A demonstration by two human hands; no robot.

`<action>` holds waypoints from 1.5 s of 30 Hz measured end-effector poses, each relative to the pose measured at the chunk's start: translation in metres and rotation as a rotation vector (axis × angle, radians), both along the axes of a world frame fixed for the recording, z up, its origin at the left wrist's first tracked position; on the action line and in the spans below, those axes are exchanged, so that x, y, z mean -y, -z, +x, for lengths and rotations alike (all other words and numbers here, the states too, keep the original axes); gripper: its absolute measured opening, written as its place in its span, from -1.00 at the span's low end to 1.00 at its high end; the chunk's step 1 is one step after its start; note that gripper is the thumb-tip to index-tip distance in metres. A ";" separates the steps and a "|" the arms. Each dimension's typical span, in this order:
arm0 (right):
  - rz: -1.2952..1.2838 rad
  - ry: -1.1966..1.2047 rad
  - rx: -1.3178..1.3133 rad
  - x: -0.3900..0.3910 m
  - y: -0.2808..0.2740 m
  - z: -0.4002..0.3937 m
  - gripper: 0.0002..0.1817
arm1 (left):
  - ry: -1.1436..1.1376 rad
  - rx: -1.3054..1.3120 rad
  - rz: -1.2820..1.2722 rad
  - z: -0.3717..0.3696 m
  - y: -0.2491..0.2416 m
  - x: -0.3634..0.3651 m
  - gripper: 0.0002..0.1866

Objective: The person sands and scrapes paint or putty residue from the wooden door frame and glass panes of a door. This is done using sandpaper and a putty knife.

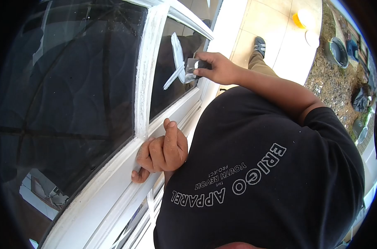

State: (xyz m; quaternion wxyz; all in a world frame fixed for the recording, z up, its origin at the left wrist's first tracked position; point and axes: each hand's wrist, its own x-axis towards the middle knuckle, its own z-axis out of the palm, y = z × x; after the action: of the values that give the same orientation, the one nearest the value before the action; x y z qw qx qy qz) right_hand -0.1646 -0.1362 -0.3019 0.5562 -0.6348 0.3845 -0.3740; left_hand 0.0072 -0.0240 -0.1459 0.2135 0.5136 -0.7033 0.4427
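Observation:
My right hand grips a scraper with a dark handle and a flat greyish blade. Its blade lies against the smaller dark glass pane. Beside the blade, long white strips cross each other on that glass. My left hand is closed, fingers curled with nothing showing in them, and overlaps the white window frame near the lower corner of the panes.
A larger dark glass pane fills the left side. On the tiled floor are my shoe and a yellow container. Beyond the tiles, a dark tub stands on gravelly ground.

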 end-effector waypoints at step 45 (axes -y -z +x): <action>0.597 0.551 0.011 -0.127 -0.046 -0.117 -0.22 | 0.058 0.031 0.071 0.004 0.007 -0.002 -0.80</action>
State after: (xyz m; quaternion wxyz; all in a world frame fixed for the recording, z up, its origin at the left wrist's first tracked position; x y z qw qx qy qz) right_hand -0.2821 -0.0088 -0.2563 0.5969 -0.3168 0.6289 -0.3844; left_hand 0.0114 -0.0217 -0.1533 0.1968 0.4932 -0.7366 0.4190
